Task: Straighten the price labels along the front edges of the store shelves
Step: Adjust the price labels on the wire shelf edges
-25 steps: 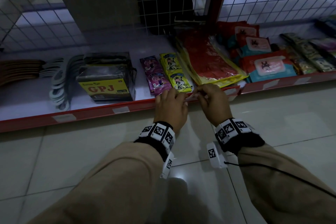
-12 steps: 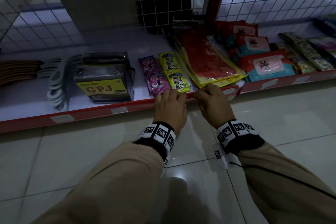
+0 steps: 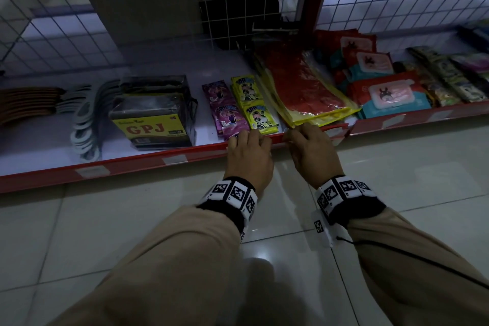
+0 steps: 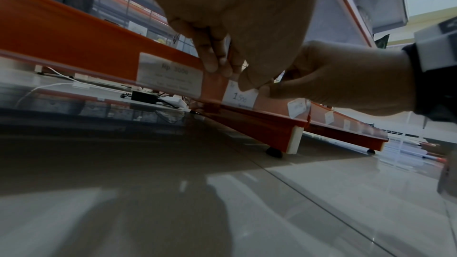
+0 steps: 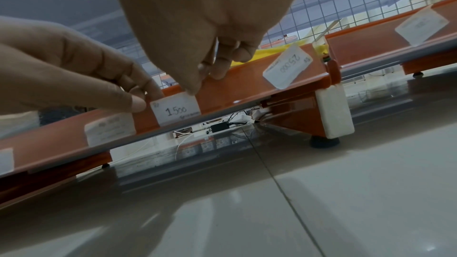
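Note:
A white price label (image 5: pixel 176 110) reading 1.500 sits level in the red front strip (image 3: pixel 148 160) of the bottom shelf. My left hand (image 3: pixel 248 140) pinches its top left corner, thumb in front and fingers curled over the strip. From the other side, my right hand (image 3: pixel 296 137) pinches the top right corner the same way. The left wrist view shows the same label (image 4: pixel 241 97) under both thumbs. To the right a label reading 25.000 (image 5: pixel 288 65) lies crooked in the strip. On the left, a third label (image 4: pixel 169 74) lies flat.
The shelf holds a GPJ box (image 3: pixel 153 124), sachets (image 3: pixel 238 108), red and yellow packs (image 3: pixel 304 87), wipes (image 3: pixel 389 95) and hangers (image 3: pixel 84 124), with wire mesh behind. A tiled floor (image 3: pixel 105 219) runs below. The shelf foot (image 5: pixel 323 142) stands just right of my hands.
Both hands have sunk a little onto the strip. The pale label held between them a second ago is now hidden behind my fingers in the head view.

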`<move>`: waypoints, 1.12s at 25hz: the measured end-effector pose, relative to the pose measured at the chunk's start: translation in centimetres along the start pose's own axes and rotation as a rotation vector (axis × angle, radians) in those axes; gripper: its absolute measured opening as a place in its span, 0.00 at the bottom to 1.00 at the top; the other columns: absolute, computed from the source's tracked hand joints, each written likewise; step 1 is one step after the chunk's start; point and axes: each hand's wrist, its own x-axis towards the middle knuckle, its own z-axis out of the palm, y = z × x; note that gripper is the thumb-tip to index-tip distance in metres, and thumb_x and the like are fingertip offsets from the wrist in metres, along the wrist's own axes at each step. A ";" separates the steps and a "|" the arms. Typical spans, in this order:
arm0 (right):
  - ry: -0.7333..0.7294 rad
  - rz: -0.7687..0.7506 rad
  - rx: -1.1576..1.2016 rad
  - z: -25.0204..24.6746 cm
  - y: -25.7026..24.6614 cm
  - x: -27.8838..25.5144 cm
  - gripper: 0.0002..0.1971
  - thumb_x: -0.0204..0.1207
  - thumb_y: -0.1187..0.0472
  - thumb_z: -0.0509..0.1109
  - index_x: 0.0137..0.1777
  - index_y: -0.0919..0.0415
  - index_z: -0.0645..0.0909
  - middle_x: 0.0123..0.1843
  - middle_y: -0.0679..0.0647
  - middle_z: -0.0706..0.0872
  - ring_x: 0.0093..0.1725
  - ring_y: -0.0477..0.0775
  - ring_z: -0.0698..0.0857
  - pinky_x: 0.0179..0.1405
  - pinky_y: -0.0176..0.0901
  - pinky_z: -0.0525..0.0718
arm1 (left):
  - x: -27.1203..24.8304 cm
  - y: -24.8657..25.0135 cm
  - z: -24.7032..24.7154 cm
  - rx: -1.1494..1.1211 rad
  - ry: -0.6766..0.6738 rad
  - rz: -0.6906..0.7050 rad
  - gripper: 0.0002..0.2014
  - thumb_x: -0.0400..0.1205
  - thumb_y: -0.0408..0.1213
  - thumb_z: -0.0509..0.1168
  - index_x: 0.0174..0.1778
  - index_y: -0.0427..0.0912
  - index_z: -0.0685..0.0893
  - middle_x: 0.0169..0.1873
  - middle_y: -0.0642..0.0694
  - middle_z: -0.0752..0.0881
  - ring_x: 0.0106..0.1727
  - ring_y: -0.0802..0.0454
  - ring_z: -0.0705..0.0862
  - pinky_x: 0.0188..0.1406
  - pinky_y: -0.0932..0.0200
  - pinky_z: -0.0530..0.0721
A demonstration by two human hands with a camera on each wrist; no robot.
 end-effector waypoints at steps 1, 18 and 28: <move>0.003 0.003 0.004 0.0 0.0 -0.1 0.07 0.75 0.67 0.69 0.51 0.67 0.84 0.46 0.66 0.82 0.45 0.68 0.81 0.40 0.58 0.80 | -0.1 -0.1 0.0 -0.015 0.005 0.002 0.16 0.82 0.43 0.57 0.65 0.45 0.75 0.60 0.43 0.77 0.60 0.41 0.72 0.59 0.46 0.69; -0.153 0.099 -0.069 -2.1 -1.6 -2.1 0.23 0.70 0.66 0.69 0.67 0.64 0.76 0.65 0.65 0.76 0.62 0.68 0.76 0.52 0.59 0.78 | -2.2 -1.2 -1.9 -0.084 -0.095 0.093 0.26 0.82 0.41 0.56 0.78 0.47 0.65 0.74 0.47 0.71 0.73 0.45 0.67 0.71 0.49 0.66; -0.065 0.145 -0.202 -9.5 -4.0 0.5 0.20 0.72 0.62 0.70 0.64 0.62 0.77 0.60 0.64 0.77 0.58 0.67 0.76 0.52 0.56 0.75 | 0.1 -1.0 -12.2 -0.038 -0.015 0.236 0.17 0.81 0.42 0.59 0.65 0.45 0.78 0.62 0.44 0.80 0.64 0.42 0.74 0.61 0.48 0.72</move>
